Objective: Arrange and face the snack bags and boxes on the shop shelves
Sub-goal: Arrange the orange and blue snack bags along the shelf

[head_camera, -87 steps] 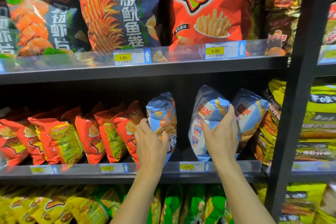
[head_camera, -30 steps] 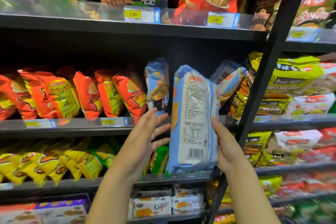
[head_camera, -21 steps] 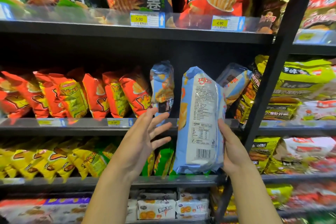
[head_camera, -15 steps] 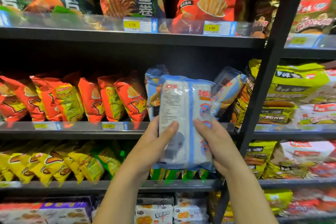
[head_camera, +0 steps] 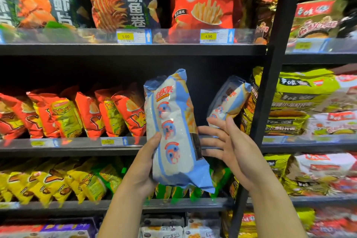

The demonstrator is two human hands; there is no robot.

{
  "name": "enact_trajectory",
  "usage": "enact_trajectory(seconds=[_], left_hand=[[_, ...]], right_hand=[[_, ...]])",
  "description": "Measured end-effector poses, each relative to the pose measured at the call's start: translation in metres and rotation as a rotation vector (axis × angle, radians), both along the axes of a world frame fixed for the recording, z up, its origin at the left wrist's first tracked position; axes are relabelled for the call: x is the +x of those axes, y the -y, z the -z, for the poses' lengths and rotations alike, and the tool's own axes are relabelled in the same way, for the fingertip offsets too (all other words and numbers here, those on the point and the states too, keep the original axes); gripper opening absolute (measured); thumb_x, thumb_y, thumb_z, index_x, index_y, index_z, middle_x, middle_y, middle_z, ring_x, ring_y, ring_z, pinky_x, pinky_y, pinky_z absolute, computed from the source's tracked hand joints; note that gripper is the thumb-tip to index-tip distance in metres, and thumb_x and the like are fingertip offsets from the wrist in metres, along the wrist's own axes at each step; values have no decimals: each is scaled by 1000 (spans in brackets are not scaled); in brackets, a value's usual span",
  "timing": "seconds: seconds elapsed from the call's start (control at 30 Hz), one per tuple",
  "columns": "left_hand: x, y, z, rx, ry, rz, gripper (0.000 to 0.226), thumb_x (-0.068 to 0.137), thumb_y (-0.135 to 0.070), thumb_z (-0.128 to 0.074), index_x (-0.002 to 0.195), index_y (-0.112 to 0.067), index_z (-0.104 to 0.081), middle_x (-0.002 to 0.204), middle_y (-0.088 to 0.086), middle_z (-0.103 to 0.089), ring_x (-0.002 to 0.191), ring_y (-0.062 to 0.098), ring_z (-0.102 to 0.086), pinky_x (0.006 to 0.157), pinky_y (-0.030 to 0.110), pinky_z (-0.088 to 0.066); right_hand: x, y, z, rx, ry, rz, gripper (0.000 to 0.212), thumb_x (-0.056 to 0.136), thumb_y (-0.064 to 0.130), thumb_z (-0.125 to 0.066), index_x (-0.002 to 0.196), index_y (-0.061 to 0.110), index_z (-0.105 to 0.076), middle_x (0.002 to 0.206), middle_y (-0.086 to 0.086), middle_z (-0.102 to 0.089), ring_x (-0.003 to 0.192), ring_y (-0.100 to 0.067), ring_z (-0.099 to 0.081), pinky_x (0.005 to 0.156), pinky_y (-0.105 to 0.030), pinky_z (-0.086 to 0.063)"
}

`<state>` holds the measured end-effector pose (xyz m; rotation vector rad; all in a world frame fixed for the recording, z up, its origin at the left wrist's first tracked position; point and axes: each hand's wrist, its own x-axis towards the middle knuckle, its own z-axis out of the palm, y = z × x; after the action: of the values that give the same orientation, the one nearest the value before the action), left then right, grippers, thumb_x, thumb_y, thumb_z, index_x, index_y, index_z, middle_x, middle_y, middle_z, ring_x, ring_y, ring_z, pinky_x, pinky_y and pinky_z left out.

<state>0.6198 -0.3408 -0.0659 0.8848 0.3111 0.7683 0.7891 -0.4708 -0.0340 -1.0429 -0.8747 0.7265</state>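
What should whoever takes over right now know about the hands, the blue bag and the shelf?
Left hand grips the blue bag low, held upright in front of the middle shelf, cartoon side toward the camera.
Right hand open beside it; contact unclear.
A second blue bag leans on that shelf, right of the red bags.
Done: bag in hand.
To do: set it in the gap, face it, straighten the leaning one.

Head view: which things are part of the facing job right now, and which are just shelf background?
In play: blue-and-white bag, gripped by left hand; right hand, open beside it; matching blue bag leaning on the middle shelf.
Background: red bags on the same shelf; yellow bags one level down; price tags; green-yellow packs far right.
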Motion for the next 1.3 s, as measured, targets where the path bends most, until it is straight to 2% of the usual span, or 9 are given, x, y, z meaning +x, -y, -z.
enact_trajectory(seconds=[0.17,0.27,0.43,0.57,0.73,0.9,1.07,1.2,1.3], left_hand=[[8,3,-3,341,-77,-103,85,59,-37,-95,134,-12,-65,123,11,-76,107,26,-76,79,33,-63],[8,7,-1,630,-173,-177,78,68,-37,-84,139,-26,-54,127,-5,-75,115,16,-73,85,26,-60],[0,-4,5,841,-249,-158,78,76,-25,-85,146,-34,-51,139,-5,-66,131,15,-61,103,34,-51],[0,-10,12,862,-286,-214,63,72,-27,-89,126,-49,-64,132,-7,-71,127,14,-64,104,34,-52],[-1,-17,17,836,-352,-236,67,73,-19,-92,134,-19,-64,132,-5,-72,127,14,-66,109,48,-52],[-3,-16,17,839,-410,-246,61,78,-14,-93,132,-18,-66,130,-7,-74,125,14,-67,108,52,-53],[-4,-12,11,842,-348,-235,66,73,-10,-91,124,-44,-67,127,-8,-74,121,13,-68,102,40,-55],[-9,-14,3,824,-288,-151,74,72,-16,-89,138,-33,-60,131,-3,-72,123,16,-68,96,31,-56],[-13,-12,-9,767,-289,-74,81,71,-40,-87,145,-30,-54,137,-6,-69,126,15,-67,97,33,-57]], right_hand=[[-1,-6,1,-51,186,-59,58,89,48,-71,139,24,-57,128,4,-73,114,-11,-71,88,-26,-59],[4,-11,7,-64,311,-53,51,85,28,-85,130,22,-61,121,2,-76,114,-17,-72,91,-30,-59],[21,-11,18,-30,411,33,51,70,6,-87,114,27,-69,113,-1,-77,110,-18,-72,93,-36,-59],[24,-11,23,-30,474,54,60,69,17,-90,125,22,-67,122,0,-75,119,-21,-69,104,-50,-55],[24,-11,25,-32,479,21,70,73,26,-91,134,11,-62,127,-3,-73,124,-23,-67,107,-54,-53],[24,-12,23,-39,508,9,66,72,39,-94,129,18,-67,126,-2,-74,123,-26,-68,105,-61,-51],[28,-11,23,-49,503,-17,60,78,20,-90,132,10,-64,124,-4,-75,121,-24,-69,104,-53,-55],[29,-10,16,-56,483,-15,49,77,-3,-86,120,14,-67,114,-4,-77,110,-19,-73,94,-39,-60],[24,-12,9,-65,432,-30,43,78,13,-88,114,18,-67,105,5,-80,99,-11,-75,80,-25,-58]])
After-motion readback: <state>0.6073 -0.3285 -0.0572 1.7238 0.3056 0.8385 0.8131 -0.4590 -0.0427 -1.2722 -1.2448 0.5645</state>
